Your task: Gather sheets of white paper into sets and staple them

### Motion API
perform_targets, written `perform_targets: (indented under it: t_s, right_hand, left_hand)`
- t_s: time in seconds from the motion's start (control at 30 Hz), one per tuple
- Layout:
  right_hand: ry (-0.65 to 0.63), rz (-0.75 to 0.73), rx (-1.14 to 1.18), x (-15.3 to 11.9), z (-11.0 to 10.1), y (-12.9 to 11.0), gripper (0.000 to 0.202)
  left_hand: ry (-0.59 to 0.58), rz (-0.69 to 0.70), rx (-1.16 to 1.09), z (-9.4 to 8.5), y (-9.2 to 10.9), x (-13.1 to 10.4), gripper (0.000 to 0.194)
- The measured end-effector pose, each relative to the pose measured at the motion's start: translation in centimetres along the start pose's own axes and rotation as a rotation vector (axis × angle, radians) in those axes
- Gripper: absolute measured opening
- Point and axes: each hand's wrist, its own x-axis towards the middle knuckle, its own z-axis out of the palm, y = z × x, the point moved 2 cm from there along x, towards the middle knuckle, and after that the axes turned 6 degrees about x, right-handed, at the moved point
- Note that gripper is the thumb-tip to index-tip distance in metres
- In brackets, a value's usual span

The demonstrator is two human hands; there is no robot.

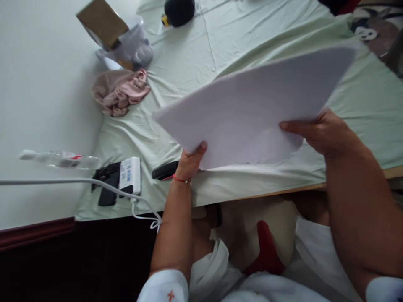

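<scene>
A large white sheet of paper (248, 113) is held up over the pale green cloth (185, 63), tilted so that its right end sits higher in the view. My left hand (190, 161), with a red string bracelet at the wrist, grips the near left edge, thumb on top. At the near right edge my right hand (324, 132) pinches the sheet, its thumb lying flat across the surface. The other fingers of both hands are mostly hidden beneath the paper. Just left of my left wrist lies a black object (165, 170).
At left are a clear bottle (69, 160), a white device (130, 176) with a cable, and a black phone-like item (109, 184). Farther back lie pink cloth (124, 94), a plastic bag (135, 46), a cardboard box (102, 23) and a black round object (180, 11).
</scene>
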Motion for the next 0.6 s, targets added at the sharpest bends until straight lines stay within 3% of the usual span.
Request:
perform_targets:
  t_s: [0.13, 0.4, 0.6]
  right_hand:
    - [0.031, 0.039, 0.004, -0.1, -0.3, 0.1, 0.042]
    - [0.043, 0.021, 0.031, 0.0, -0.2, 0.3, 0.042]
    - [0.075, -0.185, 0.007, -0.2, 0.5, -0.4, 0.046]
  left_hand:
    - [-0.017, -0.032, -0.115, 0.4, 0.5, -0.9, 0.058]
    - [-0.048, 0.03, -0.035, 0.1, 1.0, -1.5, 0.052]
    - [-0.061, 0.178, 0.155, -1.6, 1.0, -0.9, 0.046]
